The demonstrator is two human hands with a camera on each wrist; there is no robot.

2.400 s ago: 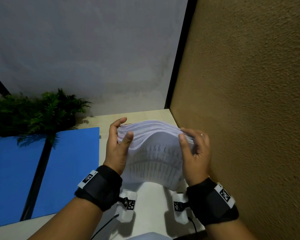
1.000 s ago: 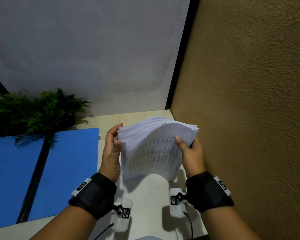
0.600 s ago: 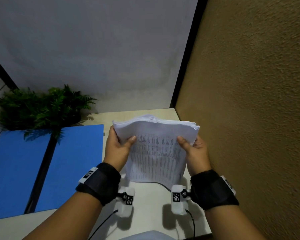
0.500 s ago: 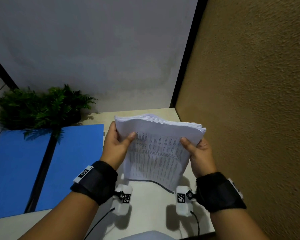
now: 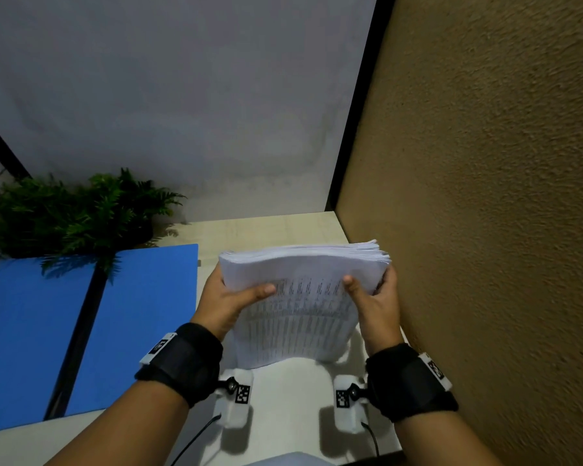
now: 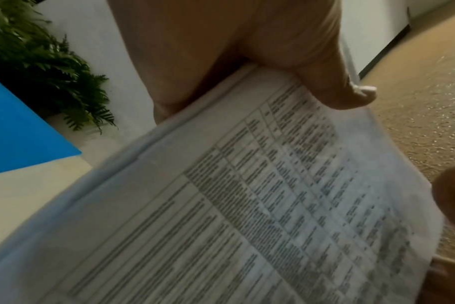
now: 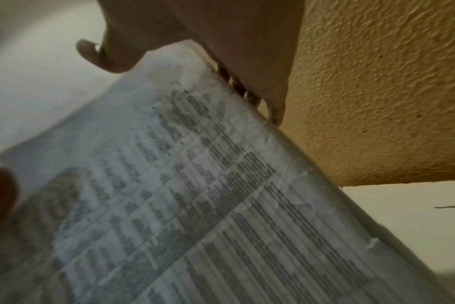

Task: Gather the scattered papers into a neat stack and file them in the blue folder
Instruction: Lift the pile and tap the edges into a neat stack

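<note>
Right now both hands hold up one thick stack of papers (image 5: 303,297) above the table (image 5: 270,230). The left hand (image 5: 228,299) grips the left side, thumb on the printed front page and fingers tucked behind. The right hand (image 5: 374,297) grips the right side the same way. The stack stands tall and leans a bit. Its top edge is mostly even on the left, but at the top right corner the sheets fan out a little. Whether its bottom edge touches the table, I cannot tell.

The brown wall (image 5: 485,230) is just beside the right hand, so there is little room on that side. The blue folder (image 5: 142,317) lies open and flat on the table to the left, close to the left hand but not touching it. Its right edge runs straight, with a thin strip of bare table between it and the papers. A green plant (image 5: 78,213) sits at the back, over the folder's far edge.
</note>
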